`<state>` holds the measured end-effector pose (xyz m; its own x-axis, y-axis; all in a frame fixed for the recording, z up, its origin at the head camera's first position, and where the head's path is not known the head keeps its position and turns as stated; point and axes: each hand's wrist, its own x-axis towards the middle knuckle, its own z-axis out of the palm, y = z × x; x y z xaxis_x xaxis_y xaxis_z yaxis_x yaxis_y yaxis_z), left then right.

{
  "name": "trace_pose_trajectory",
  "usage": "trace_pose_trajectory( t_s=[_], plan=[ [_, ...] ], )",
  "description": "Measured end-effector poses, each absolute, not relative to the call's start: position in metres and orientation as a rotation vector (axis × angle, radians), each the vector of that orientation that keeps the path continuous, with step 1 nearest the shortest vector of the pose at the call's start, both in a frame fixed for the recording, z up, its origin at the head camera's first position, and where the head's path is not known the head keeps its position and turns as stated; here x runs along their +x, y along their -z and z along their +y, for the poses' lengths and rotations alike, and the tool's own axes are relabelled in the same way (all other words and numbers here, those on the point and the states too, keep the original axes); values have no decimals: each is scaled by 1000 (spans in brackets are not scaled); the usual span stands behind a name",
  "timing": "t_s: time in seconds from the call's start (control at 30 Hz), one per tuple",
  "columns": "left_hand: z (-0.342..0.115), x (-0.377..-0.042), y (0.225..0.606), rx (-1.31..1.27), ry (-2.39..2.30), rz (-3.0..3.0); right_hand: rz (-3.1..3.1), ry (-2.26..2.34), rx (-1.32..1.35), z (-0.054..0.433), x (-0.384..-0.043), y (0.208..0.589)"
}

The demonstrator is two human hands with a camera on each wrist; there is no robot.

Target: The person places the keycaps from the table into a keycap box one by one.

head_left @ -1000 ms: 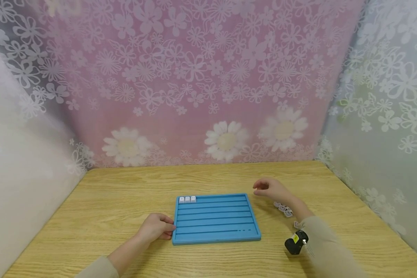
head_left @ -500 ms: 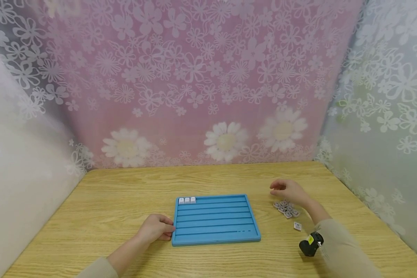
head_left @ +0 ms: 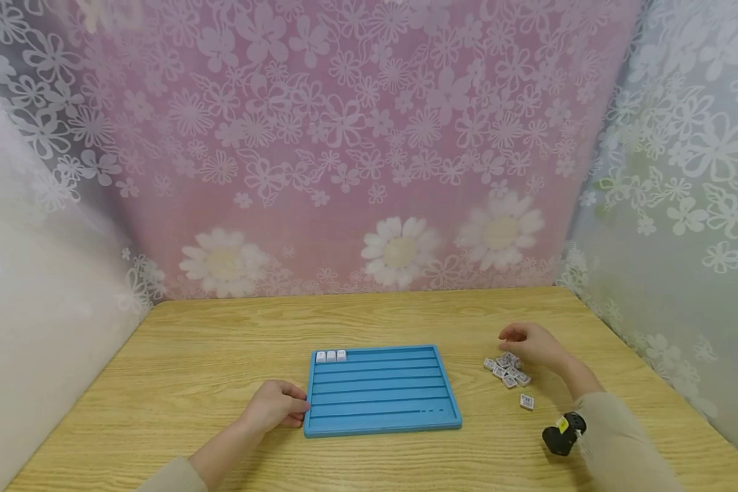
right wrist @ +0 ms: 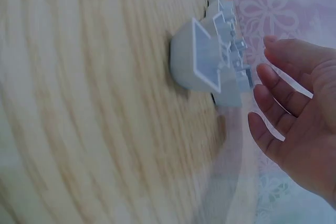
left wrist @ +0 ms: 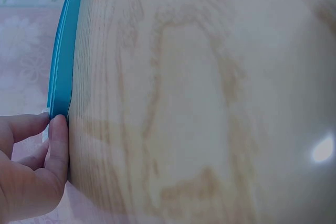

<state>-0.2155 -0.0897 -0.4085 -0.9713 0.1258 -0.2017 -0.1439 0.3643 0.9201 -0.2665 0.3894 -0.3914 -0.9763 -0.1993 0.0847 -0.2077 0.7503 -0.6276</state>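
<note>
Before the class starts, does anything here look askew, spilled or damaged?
One keycap lies apart from the jumbled pile right of the blue tray, hollow side up, unlike the three keycaps in the tray's far-left corner. No damage is visible.

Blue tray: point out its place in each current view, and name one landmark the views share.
Head: the blue tray lies below the picture's center, with the left hand at its left edge.
Left wrist: its side wall runs as a narrow strip along the upper left, down to that hand's fingertips.
Right wrist: not in it.
Shared landmark: the wood-grain table, in all three.
</note>
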Motion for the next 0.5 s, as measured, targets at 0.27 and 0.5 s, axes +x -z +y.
trace_pose_trajectory(
  t_s=[0.27, 0.5],
  plan=[
    [-90, -216, 408, -21, -1643, 2396, -2940, -1091, 347, 398, -268, 396],
    [-90, -216, 410, -3, -1654, 2380, -2980, -1164, 383, 404, -271, 401]
  ],
)
